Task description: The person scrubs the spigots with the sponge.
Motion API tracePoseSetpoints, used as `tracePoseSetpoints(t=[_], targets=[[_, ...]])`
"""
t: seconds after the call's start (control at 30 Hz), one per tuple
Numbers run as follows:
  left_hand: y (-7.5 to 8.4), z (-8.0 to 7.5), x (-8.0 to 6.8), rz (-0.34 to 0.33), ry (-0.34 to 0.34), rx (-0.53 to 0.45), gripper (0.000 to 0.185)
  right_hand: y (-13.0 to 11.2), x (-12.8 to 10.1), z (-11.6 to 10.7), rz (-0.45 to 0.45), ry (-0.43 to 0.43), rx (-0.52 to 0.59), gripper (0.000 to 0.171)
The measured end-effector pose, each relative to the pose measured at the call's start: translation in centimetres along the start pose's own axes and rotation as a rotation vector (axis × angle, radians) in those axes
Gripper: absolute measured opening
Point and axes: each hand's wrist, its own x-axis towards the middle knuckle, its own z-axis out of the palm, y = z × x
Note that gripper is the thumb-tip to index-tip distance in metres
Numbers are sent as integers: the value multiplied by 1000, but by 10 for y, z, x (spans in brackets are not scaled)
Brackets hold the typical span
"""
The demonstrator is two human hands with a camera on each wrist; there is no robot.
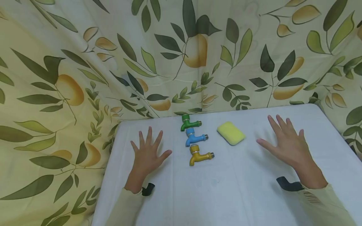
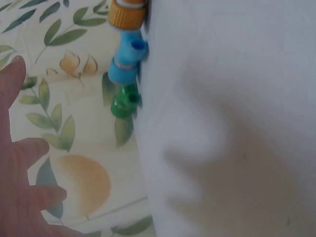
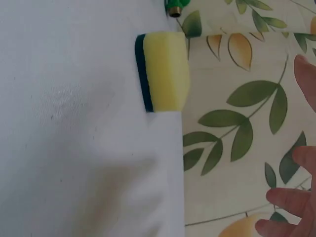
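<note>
Three small taps lie in a column on the white table: a green tap (image 1: 190, 123) at the back, a blue tap (image 1: 195, 137) in the middle, a yellow tap (image 1: 200, 155) nearest. To their right is a yellow sponge (image 1: 231, 133); the right wrist view shows the dark underside of this sponge (image 3: 165, 72). My left hand (image 1: 147, 158) hovers left of the taps, fingers spread, holding nothing. Over the right part of the table my right hand (image 1: 289, 146) is also spread and holds nothing. Shadows of both hands fall on the cloth.
A white cloth covers the table (image 1: 215, 194). Behind it and to the left hangs a leaf-and-fruit patterned curtain (image 1: 127, 62), close to the table's back edge. Dark wrist-worn pieces (image 1: 289, 184) stick out by both sleeves.
</note>
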Motion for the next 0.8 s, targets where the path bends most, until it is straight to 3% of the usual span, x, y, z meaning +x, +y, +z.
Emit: tracePoseSetpoints(t=[0.23,0.43,0.6,0.8], targets=[[28,8,3,44,-43,-97,82,-25,16,17,-55,-23,97,100],[51,16,8,162,-21,-196,71,-44,29,34,-93,-27,145,94],[67,20,12,204,-77,-363,63,-57,37,45,-98,-53,153,92],[81,25,14,196,-199,-612,62,-69,46,57,-52,-89,141,94]])
